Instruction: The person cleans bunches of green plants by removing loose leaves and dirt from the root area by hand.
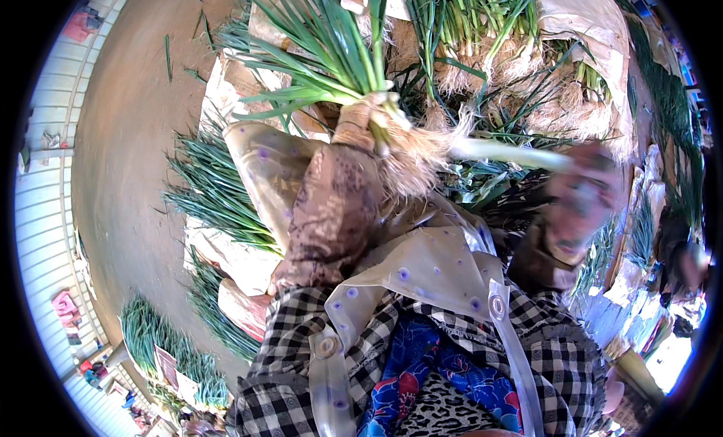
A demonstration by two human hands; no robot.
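Observation:
My left hand (355, 125), at the end of a brown patterned sleeve, is closed around a bunch of green onions (331, 68). Their green leaves fan up and to the left, while the pale, stringy roots (413, 162) hang to the right below the fist. On the right, my right hand (584, 188) is smeared by motion. One long white onion stalk (512, 152) runs leftward from its fingers, with its root end close to the bunch. A translucent apron with purple dots (422, 267) spreads over my lap beneath both hands.
More green onions (482, 22) with bushy roots lie on sacking ahead. Piles of green leaves (218, 192) lie to the left, and another stack (166, 346) stands at lower left on the brown floor (128, 173). Pale sheets and more onions are at the right.

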